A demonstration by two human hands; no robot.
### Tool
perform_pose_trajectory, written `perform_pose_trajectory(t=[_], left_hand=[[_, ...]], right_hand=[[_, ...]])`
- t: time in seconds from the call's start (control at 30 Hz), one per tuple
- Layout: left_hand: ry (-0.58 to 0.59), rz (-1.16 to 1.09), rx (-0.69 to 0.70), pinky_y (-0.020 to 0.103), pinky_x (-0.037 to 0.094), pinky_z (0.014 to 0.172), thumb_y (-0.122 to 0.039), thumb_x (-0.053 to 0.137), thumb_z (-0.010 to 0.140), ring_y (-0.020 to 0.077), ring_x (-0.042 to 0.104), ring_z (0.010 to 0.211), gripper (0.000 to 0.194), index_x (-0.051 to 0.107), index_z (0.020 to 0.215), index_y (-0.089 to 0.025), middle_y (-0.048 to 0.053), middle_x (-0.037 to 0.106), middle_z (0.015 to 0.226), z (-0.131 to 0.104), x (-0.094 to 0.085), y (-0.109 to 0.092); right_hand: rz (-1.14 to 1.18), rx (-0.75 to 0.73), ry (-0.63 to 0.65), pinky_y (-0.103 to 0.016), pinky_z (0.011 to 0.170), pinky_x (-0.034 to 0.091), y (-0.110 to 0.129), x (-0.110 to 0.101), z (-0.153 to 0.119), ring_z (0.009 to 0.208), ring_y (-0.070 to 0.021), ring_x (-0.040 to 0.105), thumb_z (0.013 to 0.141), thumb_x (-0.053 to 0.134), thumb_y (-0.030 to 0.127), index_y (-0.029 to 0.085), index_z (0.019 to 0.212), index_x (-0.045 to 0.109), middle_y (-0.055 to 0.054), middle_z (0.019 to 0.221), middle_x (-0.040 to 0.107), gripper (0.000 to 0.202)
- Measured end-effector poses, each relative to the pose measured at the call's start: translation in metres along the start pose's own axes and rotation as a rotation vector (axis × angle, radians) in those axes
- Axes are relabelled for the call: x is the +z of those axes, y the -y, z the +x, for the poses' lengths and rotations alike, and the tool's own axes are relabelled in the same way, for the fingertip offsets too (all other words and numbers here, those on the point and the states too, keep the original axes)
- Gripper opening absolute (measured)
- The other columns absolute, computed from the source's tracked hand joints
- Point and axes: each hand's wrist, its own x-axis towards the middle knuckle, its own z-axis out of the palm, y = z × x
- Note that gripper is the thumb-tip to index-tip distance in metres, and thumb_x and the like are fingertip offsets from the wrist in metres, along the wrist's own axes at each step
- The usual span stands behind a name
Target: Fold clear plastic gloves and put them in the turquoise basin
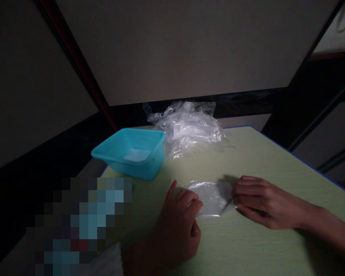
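A small clear plastic bag (211,197) lies flat on the table between my hands, its surface shiny and slightly creased. My left hand (179,222) is at the bag's left edge, with curled fingers closed on it and one finger sticking up. At the opposite edge, my right hand (257,201) has its fingers pressed together on the bag's corner, which lifts a little there. The fingertips of the right hand are partly hidden.
A turquoise plastic basin (158,159) with something whitish at its bottom stands at the table's back left. Beside it lies a heap of crumpled clear plastic bags (189,128). The pale green table (264,161) has a blue edge. A blurred-out patch covers the lower left.
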Motion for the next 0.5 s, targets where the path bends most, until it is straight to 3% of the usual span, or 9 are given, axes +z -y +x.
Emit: perform_pose_trajectory(t=[0.5], left_hand=[[0.026, 0.043, -0.017, 0.051, 0.016, 0.11, -0.003, 0.043, 0.063, 0.018, 0.055, 0.09, 0.027, 0.055, 0.082, -0.018, 0.003, 0.06, 0.089, 0.0022, 0.0009, 0.0026]], right_hand=[[0.013, -0.035, 0.085, -0.035, 0.058, 0.034, -0.0009, -0.005, 0.001, 0.062, -0.019, 0.043, 0.088, 0.031, 0.014, 0.018, 0.068, 0.056, -0.006, 0.067, 0.054, 0.032]])
